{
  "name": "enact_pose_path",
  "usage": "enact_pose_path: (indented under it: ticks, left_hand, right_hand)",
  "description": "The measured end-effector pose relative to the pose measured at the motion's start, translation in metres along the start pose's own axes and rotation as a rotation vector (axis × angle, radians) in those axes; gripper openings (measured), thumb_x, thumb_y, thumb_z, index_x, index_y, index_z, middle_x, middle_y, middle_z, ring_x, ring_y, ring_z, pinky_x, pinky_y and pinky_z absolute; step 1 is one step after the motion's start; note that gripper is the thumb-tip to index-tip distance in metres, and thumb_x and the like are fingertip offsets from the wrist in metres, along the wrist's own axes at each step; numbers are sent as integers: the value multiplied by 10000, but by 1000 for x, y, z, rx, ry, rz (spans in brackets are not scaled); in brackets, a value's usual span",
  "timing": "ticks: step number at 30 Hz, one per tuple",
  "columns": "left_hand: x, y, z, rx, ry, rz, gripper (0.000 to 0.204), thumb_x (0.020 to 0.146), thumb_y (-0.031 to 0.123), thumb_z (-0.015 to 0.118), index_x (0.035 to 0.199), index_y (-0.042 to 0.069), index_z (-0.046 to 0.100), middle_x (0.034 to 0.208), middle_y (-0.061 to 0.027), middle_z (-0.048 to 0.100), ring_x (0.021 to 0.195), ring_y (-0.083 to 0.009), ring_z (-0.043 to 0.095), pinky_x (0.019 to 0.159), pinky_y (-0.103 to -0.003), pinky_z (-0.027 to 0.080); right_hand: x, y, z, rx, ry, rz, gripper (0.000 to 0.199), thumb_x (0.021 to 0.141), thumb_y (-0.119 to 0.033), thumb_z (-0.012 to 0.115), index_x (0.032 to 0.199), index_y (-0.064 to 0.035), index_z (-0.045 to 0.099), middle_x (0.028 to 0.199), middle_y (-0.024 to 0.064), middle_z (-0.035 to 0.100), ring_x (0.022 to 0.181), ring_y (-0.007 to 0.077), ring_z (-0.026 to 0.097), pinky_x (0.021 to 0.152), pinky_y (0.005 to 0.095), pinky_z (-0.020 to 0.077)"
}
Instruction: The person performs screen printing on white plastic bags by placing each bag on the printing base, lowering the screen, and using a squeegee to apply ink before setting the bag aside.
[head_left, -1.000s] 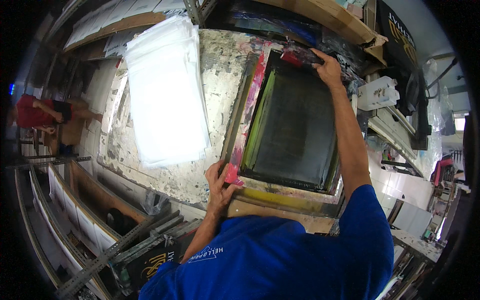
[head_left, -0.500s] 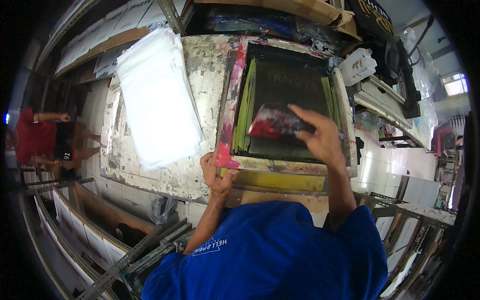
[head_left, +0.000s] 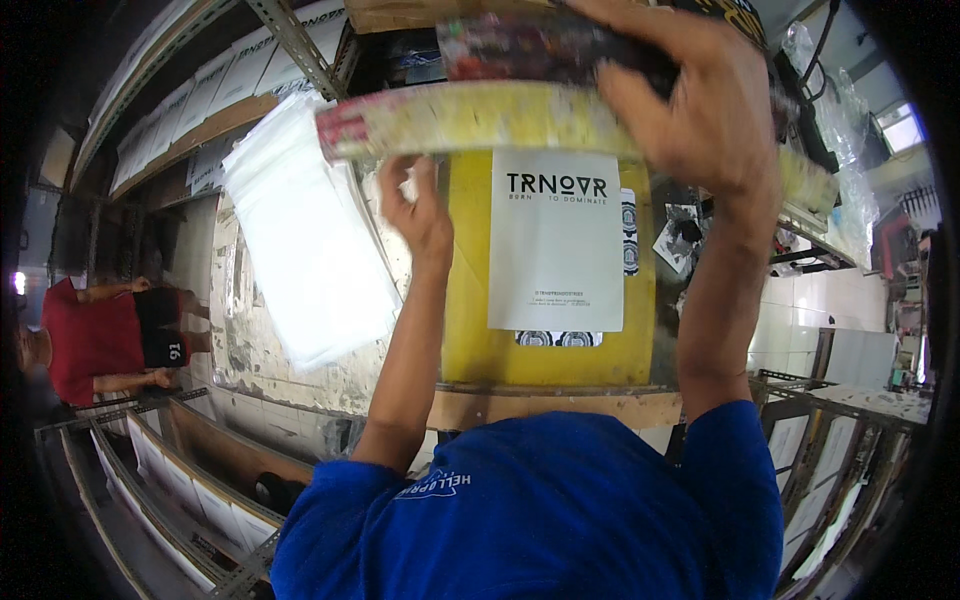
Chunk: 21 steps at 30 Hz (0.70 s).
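Observation:
The screen-printing frame [head_left: 480, 118] is tilted up, its yellow-stained front edge raised above the yellow printing board [head_left: 470, 330]. My right hand [head_left: 715, 110] is at the frame's right part, closed on a dark, paint-splattered squeegee [head_left: 540, 50], somewhat blurred. Just below the frame's pink left corner, my left hand [head_left: 418, 215] is raised with bent fingers apart, and I see nothing in it. On the board lies a white plastic bag [head_left: 556, 245] with black lettering. Dark-patterned stickers [head_left: 560, 339] stick out from under its lower and right edges.
Left of the board, a stack of blank white bags [head_left: 305, 240] lies on the paint-worn table [head_left: 235, 300]. Metal racks [head_left: 300, 45] with white-covered shelves stand at the far left and lower left. A person in a red shirt [head_left: 105, 340] is at the left.
The frame has swung up from lying flat, uncovering the board and the printed bag. My right hand has gone up and away with the squeegee; my left hand has moved up from the frame's corner.

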<state>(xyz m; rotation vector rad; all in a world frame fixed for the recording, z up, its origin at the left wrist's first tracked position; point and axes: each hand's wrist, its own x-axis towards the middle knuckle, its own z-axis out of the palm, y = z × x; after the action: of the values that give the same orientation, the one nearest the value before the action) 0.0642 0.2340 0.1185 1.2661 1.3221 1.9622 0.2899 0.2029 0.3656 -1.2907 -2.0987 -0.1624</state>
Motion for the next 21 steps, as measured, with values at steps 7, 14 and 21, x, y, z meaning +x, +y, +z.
enact_pose_path:
  ticks: [7,14,21]
  left_hand:
    - [9,-171,73,674,-510,99,370,874,265,773,1196,91,721,1208,-118,662,1053,-353,622,954,-454,476]
    - [5,-181,85,748,-584,-39,218,825,207,808,1030,141,777,989,-93,731,854,-319,683,772,-428,531]
    - [18,-142,53,236,-396,-196,82,868,66,743,909,7,704,753,-71,695,665,-177,630,648,-320,490]
  right_hand:
    - [54,16,-17,52,-3,37,468,766,-221,583,1135,11,755,830,176,763,662,236,676,711,348,558]
    - [69,-10,-46,102,-272,242,467,783,-212,575,1145,29,745,835,165,764,644,215,657,670,336,562]
    - [53,6,-33,64,-63,55,450,805,-218,574,1156,3,749,871,148,771,662,195,653,643,314,550]
